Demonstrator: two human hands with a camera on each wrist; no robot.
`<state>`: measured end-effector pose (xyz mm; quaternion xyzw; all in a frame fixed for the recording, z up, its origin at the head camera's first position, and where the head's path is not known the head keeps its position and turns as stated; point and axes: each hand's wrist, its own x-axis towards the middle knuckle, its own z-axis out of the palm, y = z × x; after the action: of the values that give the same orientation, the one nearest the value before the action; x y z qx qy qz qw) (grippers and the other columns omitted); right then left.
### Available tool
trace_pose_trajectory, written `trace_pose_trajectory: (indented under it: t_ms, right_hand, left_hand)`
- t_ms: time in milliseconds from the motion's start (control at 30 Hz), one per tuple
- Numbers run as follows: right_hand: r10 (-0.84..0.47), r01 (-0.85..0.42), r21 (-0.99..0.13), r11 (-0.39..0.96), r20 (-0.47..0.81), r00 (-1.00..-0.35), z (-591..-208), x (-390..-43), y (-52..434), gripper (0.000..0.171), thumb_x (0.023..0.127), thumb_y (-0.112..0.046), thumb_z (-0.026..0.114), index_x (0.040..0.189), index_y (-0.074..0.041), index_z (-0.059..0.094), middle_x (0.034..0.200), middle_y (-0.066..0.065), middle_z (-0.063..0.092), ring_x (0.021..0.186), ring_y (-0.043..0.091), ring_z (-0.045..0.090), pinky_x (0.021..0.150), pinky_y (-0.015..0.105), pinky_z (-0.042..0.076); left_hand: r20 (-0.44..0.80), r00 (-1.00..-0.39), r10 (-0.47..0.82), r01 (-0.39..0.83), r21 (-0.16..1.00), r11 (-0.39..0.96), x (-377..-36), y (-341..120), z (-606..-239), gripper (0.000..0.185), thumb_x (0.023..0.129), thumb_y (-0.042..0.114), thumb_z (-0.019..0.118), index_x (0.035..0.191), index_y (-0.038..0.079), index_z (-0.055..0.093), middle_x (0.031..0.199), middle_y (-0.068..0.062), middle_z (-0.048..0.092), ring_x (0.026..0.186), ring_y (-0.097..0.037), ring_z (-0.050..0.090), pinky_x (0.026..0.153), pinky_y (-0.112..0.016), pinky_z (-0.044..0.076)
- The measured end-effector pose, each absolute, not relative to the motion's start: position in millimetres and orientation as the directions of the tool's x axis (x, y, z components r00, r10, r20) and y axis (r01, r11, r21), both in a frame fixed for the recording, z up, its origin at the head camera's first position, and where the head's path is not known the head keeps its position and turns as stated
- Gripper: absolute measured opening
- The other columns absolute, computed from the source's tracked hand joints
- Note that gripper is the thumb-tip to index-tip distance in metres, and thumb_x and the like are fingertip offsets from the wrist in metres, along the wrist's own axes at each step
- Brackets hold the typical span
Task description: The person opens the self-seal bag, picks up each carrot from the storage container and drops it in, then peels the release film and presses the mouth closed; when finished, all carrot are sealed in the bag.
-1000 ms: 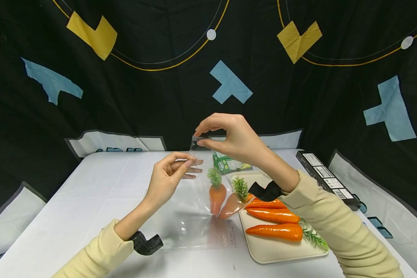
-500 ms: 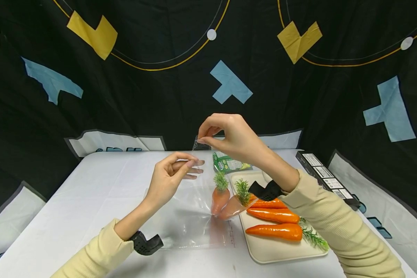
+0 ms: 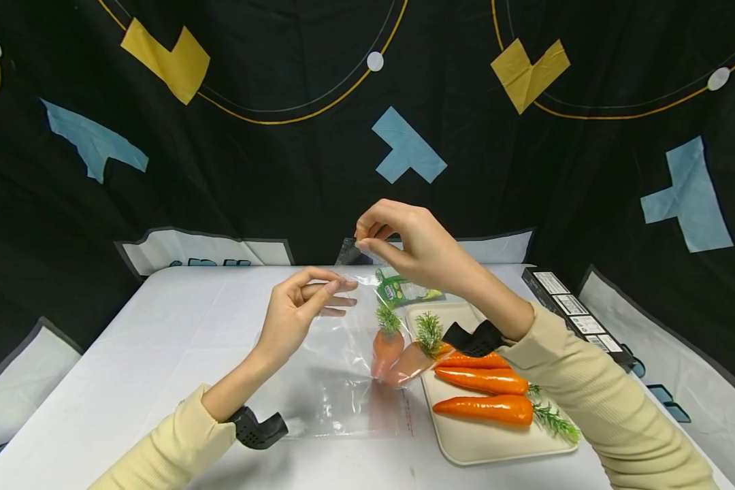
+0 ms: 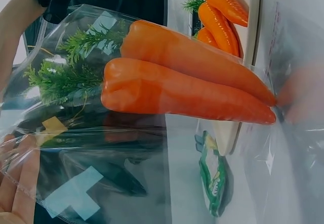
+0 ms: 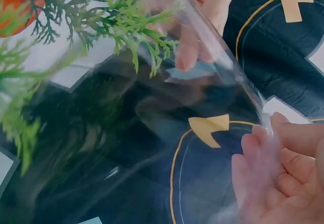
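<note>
A clear plastic bag (image 3: 343, 381) stands on the table, held by its upper edge. Inside it lean two orange carrots (image 4: 182, 90) with green tops, tips down at the bag's bottom. My left hand (image 3: 303, 303) pinches the left side of the bag's mouth between thumb and forefinger, other fingers stretched behind the film. Higher and to the right, my right hand (image 3: 413, 245) pinches another part of the rim; the right wrist view shows its thumb and fingertips (image 5: 263, 130) on the film. Right of the bag, several more carrots (image 3: 486, 408) lie on a cream tray (image 3: 484, 452).
Behind the bag lies a green printed packet (image 3: 404, 289), partly seen through the film. A long black box (image 3: 576, 316) with white labels sits along the table's right edge. The white table (image 3: 159, 354) ends at a black cloth backdrop (image 3: 294, 177).
My right hand has shifted slightly right along with the bag's rim. The carrots in the bag have settled a little lower and to the right. My left hand is nearly still.
</note>
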<state>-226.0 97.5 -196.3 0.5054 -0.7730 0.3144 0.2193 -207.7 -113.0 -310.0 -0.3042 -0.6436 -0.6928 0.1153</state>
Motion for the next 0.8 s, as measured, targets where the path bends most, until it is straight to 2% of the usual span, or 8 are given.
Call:
trace_pose_trajectory:
  t_ms: [300,633,800]
  right_hand:
    - [-0.609,-0.900,-0.317,0.301,0.662,-0.437,-197,-225,106,0.006,0.089,-0.004,0.068,0.094,-0.005,0.064,0.094,0.000,0.063,0.086,0.011,0.059,0.080,0.026,0.053]
    - [-0.554,-0.853,-0.405,0.329,0.649,-0.521,-196,-223,125,0.007,0.090,-0.004,0.067,0.096,-0.004,0.064,0.095,0.001,0.064,0.086,0.011,0.060,0.082,0.026,0.053]
    - [-0.524,-0.818,-0.456,0.350,0.629,-0.574,-196,-220,137,0.009,0.090,-0.003,0.066,0.099,-0.003,0.063,0.096,0.003,0.065,0.087,0.013,0.060,0.084,0.025,0.052]
  left_hand:
    - [0.565,-0.792,0.232,0.544,0.825,-0.150,-210,-116,-311,0.016,0.098,0.006,0.056,0.107,-0.007,0.059,0.106,-0.020,0.069,0.090,-0.038,0.069,0.076,-0.044,0.058]
    - [0.562,-0.801,0.207,0.545,0.827,-0.139,-209,-120,-313,0.017,0.097,0.006,0.057,0.108,-0.007,0.059,0.106,-0.020,0.069,0.090,-0.040,0.068,0.076,-0.044,0.057]
    - [0.560,-0.800,0.215,0.541,0.829,-0.146,-208,-121,-314,0.017,0.097,0.006,0.058,0.108,-0.007,0.059,0.106,-0.020,0.069,0.089,-0.036,0.069,0.076,-0.046,0.057]
